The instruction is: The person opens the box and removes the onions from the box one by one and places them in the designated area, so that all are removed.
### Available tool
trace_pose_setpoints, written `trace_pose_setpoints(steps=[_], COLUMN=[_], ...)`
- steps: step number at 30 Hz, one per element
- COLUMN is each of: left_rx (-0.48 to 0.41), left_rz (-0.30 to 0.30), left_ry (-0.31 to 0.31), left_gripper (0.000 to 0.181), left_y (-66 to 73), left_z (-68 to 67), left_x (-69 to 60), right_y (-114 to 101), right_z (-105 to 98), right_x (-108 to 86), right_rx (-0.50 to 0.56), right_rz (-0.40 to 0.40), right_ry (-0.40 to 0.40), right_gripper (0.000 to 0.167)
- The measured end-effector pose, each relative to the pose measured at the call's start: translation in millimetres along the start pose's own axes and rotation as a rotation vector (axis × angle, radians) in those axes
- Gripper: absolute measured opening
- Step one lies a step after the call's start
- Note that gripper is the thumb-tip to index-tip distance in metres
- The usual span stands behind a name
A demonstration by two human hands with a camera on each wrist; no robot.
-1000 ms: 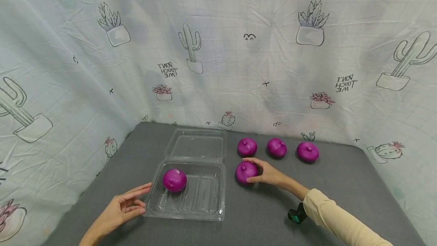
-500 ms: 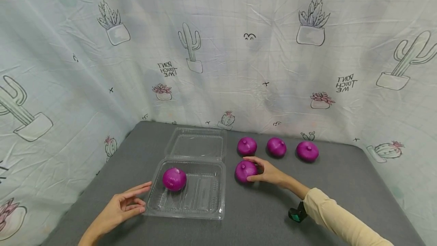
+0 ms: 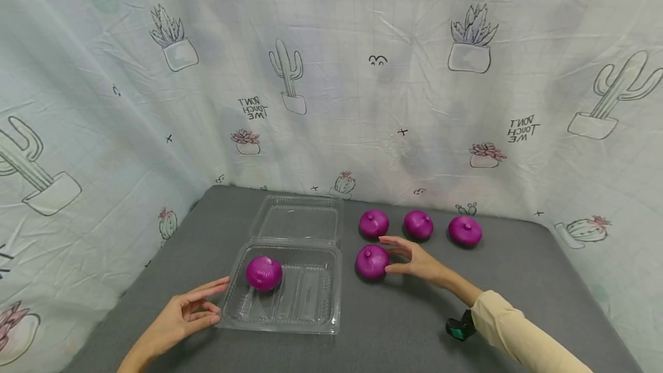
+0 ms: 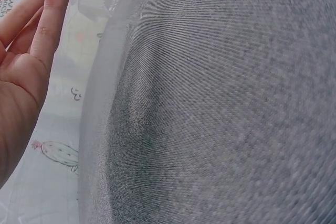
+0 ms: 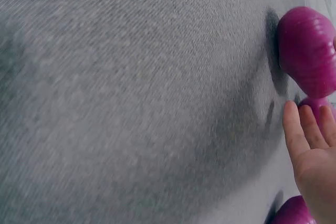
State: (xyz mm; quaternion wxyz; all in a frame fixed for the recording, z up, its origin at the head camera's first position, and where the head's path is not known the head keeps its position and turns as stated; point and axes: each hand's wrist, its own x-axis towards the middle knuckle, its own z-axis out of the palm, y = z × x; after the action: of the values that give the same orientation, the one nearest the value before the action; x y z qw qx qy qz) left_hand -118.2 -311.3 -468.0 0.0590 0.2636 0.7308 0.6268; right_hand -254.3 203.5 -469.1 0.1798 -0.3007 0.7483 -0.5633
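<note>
A clear plastic clamshell box point(image 3: 288, 327) lies with its lid folded back, and one purple onion point(image 3: 264, 273) sits in its left part. My left hand point(image 3: 178, 318) is at the box's left rim, fingers extended and loosely bent; its fingertips are at or just touching the edge. Another purple onion point(image 3: 372, 262) stands on the table right of the box. Beside it, on its right, is my right hand point(image 3: 416, 261), thumb and fingers spread around that side. In the right wrist view the straight fingers point(image 5: 296, 129) hold nothing, with the onion point(image 5: 307, 51) near them.
Three more purple onions stand in a row at the back right: a left one point(image 3: 374, 224), a middle one point(image 3: 418, 225) and a right one point(image 3: 465, 231). The grey table point(image 3: 393, 332) ends at a patterned curtain point(image 3: 342, 96) behind and at the sides.
My right hand has drawn back a little to the right, its fingers coming off the onion, which stays in place. My left hand and the box have hardly moved.
</note>
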Motion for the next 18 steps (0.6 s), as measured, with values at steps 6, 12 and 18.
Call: trace_pose_setpoints(steps=[6, 12, 18], left_rx=[-0.001, -0.015, -0.004], left_rz=[-0.008, 0.021, 0.029], left_ry=[0.000, -0.008, -0.009], left_gripper=[0.049, 0.049, 0.050], left_y=[0.8, 0.7, 0.6], left_z=[0.4, -0.8, -0.3], left_x=[0.7, -1.2, 0.8], right_y=[-5.3, -18.3, -35.3], right_z=[-14.2, -28.3, -25.0], right_x=[-11.2, -16.0, -10.8], right_rx=[0.051, 0.016, 0.076], right_rz=[0.008, -0.014, -0.135], right_ry=[0.003, 0.120, 0.105], right_gripper=[0.067, 0.069, 0.060])
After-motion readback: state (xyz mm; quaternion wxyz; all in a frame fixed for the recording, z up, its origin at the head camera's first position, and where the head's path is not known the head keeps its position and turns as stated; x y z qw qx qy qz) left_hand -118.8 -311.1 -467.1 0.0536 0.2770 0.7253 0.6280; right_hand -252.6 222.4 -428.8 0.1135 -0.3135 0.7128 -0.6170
